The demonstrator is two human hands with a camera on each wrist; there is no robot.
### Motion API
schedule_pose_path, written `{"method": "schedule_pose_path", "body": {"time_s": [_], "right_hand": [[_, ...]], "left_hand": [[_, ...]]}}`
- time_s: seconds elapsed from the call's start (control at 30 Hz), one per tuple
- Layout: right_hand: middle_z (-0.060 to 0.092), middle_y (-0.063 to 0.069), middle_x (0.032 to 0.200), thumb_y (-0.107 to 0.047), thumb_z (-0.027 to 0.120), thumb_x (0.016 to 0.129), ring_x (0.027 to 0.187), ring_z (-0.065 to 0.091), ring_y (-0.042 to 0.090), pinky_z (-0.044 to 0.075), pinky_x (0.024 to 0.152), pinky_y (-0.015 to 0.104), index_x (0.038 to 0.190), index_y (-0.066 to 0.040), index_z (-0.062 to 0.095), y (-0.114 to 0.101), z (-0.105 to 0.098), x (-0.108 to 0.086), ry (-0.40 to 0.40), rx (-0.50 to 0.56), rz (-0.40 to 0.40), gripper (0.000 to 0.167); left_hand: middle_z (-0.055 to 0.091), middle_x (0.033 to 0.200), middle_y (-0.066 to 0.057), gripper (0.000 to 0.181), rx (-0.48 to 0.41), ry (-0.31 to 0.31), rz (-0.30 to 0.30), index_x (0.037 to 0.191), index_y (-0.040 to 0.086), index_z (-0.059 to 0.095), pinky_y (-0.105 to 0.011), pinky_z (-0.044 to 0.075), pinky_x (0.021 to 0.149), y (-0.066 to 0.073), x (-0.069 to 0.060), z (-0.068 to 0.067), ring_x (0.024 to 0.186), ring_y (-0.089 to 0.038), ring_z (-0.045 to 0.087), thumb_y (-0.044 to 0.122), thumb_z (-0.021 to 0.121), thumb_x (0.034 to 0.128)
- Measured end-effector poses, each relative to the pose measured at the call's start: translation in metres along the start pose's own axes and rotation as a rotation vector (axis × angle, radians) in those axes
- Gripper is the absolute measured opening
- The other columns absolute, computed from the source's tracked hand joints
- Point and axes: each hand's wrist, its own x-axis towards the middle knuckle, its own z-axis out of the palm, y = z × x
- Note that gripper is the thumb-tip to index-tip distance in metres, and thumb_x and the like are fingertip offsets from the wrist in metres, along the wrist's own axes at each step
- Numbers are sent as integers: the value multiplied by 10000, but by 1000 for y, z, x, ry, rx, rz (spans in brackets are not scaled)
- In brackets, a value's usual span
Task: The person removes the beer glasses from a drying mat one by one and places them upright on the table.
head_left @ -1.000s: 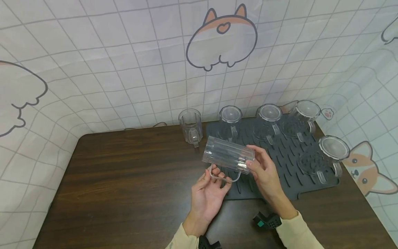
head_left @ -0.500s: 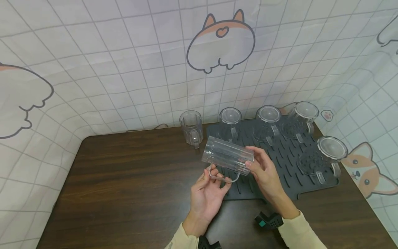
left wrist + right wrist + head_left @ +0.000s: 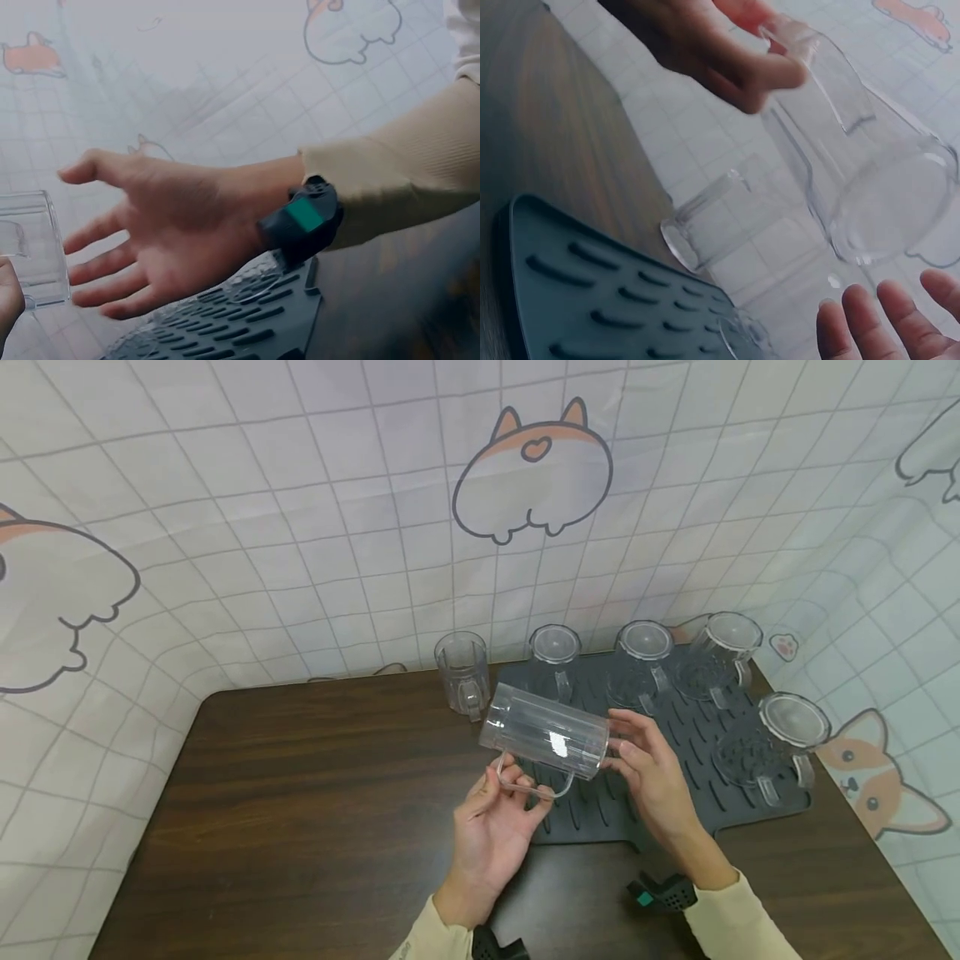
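A clear glass mug (image 3: pixel 546 727) lies tilted sideways in the air over the mat's front left part. My left hand (image 3: pixel 495 827) holds its handle, fingers curled round it from below. In the right wrist view the same left hand (image 3: pixel 712 52) grips the handle above the mug's round end (image 3: pixel 896 199). My right hand (image 3: pixel 652 777) is beside the mug's right end with fingers spread and fairly straight. In the left wrist view the right hand (image 3: pixel 176 229) has its fingertips very close to the mug (image 3: pixel 37 247); whether they touch I cannot tell.
A dark ridged drying mat (image 3: pixel 693 785) lies on the brown wooden table (image 3: pixel 300 810). Several mugs stand upside down on it, among them one (image 3: pixel 787 727) at the right. Another mug (image 3: pixel 462 672) stands upright left of the mat. A patterned cloth wall (image 3: pixel 337 527) encloses the back.
My right hand has let go of the mug's end and drawn slightly right, its fingers opening. The left hand, still holding the handle, has shifted slightly left with the mug.
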Motion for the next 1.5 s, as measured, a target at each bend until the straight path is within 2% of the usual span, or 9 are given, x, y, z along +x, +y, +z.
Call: {"method": "schedule_pose_path", "body": {"time_s": [0.23, 0.53, 0.7, 0.8, 1.03, 1.2, 1.27, 1.43, 1.5], "right_hand": [[607, 48, 1336, -3, 416, 1074, 1150, 655, 98, 585, 875, 212, 1482, 63, 403, -6, -18, -4, 20, -84, -110, 413], [586, 4, 1454, -48, 352, 1098, 1289, 610, 44, 514, 998, 121, 1576, -31, 376, -23, -41, -12, 53, -241, -180, 479], [548, -63, 1525, -11, 337, 1091, 1351, 555, -22, 461, 1036, 71, 1592, -69, 370, -31, -57, -17, 63, -469, -249, 505], [536, -100, 1544, 7, 374, 1077, 1359, 529, -65, 437, 1036, 45, 1584, -72, 391, -38, -67, -21, 98, -590, -296, 513], [498, -170, 1572, -58, 463, 1064, 1373, 474, -126, 371, 1054, -10, 1564, -90, 442, -55, -92, -28, 192, -723, -363, 502], [494, -11, 1604, -197, 497, 1079, 1334, 419, -203, 304, 1064, -28, 1568, -162, 454, -62, -114, -35, 286, -849, -362, 493], [559, 140, 1535, -262, 511, 1078, 1238, 480, -183, 387, 972, 37, 1566, -206, 460, -63, -123, -38, 343, -905, -339, 494], [471, 237, 1582, -370, 528, 1075, 1431, 453, -7, 331, 1166, 166, 1599, -244, 394, -67, -140, -45, 403, -970, -299, 555], [348, 172, 1672, -386, 516, 1080, 1572, 296, 104, 153, 1268, 168, 1622, -238, 338, -67, -146, -47, 393, -984, -284, 588]], "left_hand": [[592, 964, 109, 294, 35, -34, 26, 1155, 163, 552, -332, 493, 991, 11, 0, 2, 970, -64, 615, 267, 278, 1139], [596, 987, 102, 268, 92, -83, 54, 1151, 151, 530, -334, 499, 997, 24, 2, 4, 996, -57, 631, 261, 286, 1140], [612, 984, 97, 282, 131, -102, 73, 1148, 150, 556, -337, 511, 1005, 32, 3, 7, 996, -59, 646, 251, 293, 1140], [639, 978, 93, 290, 156, -118, 90, 1153, 148, 576, -340, 515, 1014, 38, 3, 9, 997, -64, 657, 231, 298, 1140], [649, 977, 74, 240, 238, -152, 151, 1152, 127, 581, -343, 519, 1022, 53, 5, 12, 997, -88, 674, 192, 351, 1131], [618, 982, 63, 149, 334, -137, 179, 1144, 128, 572, -316, 509, 1029, 62, 6, 16, 1001, -99, 681, 168, 433, 1109], [607, 988, 59, 108, 370, -119, 188, 1137, 129, 569, -305, 501, 1035, 66, 7, 17, 1005, -99, 686, 163, 475, 1095], [599, 1012, 53, 80, 421, -132, 231, 1139, 127, 566, -291, 482, 1041, 79, 9, 17, 1024, -112, 698, 159, 541, 1070], [603, 1020, 52, 85, 436, -148, 251, 1143, 127, 571, -289, 480, 1037, 85, 10, 16, 1026, -118, 701, 156, 549, 1067]]}}
